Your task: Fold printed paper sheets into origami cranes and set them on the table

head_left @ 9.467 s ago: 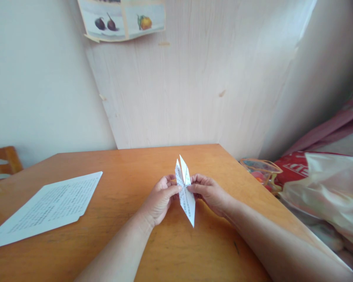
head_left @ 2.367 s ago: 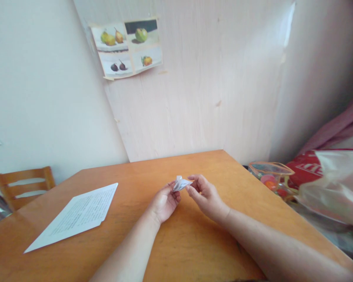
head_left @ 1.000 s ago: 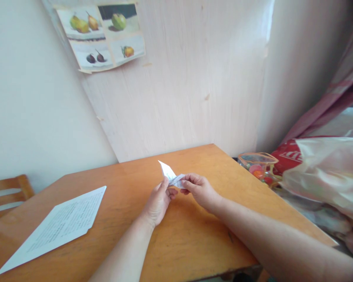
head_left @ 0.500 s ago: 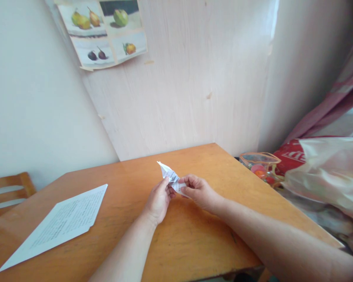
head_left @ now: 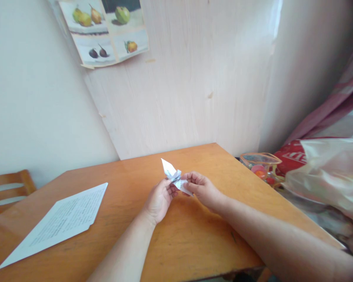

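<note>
A small piece of folded printed paper (head_left: pixel 170 170) is held between my two hands, above the wooden table (head_left: pixel 129 196). It has a pointed flap at the upper left, a raised fold in the middle and another flap toward the lower right. My left hand (head_left: pixel 160 197) pinches it near the centre from below left. On the other side, my right hand (head_left: pixel 202 190) has thumb and fingers closed on the right flap. Parts of the paper are hidden behind my fingers.
Printed sheets (head_left: pixel 61 223) lie on the table's left side. A wooden chair back (head_left: pixel 25 184) stands beyond the left edge. Past the right edge are a clear bag with orange trim (head_left: pixel 260 160) and a whitish plastic bag (head_left: pixel 332 172). Fruit pictures (head_left: pixel 106 35) hang on the board behind.
The paper has turned and spread in my fingers: a raised fold now shows in its middle and the right flap reaches further right. My right hand has shifted slightly outward.
</note>
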`<state>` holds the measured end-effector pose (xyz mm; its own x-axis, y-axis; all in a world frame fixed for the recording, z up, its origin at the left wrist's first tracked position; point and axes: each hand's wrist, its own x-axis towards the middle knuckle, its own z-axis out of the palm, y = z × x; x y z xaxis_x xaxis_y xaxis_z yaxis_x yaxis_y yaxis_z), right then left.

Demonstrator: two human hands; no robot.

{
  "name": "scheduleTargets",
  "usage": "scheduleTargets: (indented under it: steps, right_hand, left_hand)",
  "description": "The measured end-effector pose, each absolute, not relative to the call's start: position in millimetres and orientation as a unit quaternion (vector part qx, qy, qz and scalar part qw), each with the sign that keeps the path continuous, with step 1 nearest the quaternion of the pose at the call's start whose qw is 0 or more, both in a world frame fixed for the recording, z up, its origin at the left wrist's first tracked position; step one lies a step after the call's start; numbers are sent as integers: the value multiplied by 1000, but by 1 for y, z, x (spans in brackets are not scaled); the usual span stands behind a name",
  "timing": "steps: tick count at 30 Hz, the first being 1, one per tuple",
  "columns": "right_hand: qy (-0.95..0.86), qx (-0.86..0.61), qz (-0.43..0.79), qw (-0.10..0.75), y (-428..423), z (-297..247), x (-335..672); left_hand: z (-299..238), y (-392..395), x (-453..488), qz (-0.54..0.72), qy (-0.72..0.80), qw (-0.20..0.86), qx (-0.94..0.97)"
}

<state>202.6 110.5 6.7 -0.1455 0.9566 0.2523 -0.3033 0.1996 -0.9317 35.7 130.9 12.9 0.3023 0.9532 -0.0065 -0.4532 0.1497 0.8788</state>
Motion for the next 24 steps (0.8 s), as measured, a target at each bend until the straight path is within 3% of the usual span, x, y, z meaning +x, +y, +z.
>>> scheduleTargets:
  steps: [16, 24]
  right_hand:
    - [-607, -298, 544, 497, 107, -3, 197]
    - [-643, -354, 416, 537, 110, -1, 206]
  left_hand:
    - [6, 140, 31, 563, 346, 656, 364]
    - [5, 135, 34, 540, 369, 585, 479]
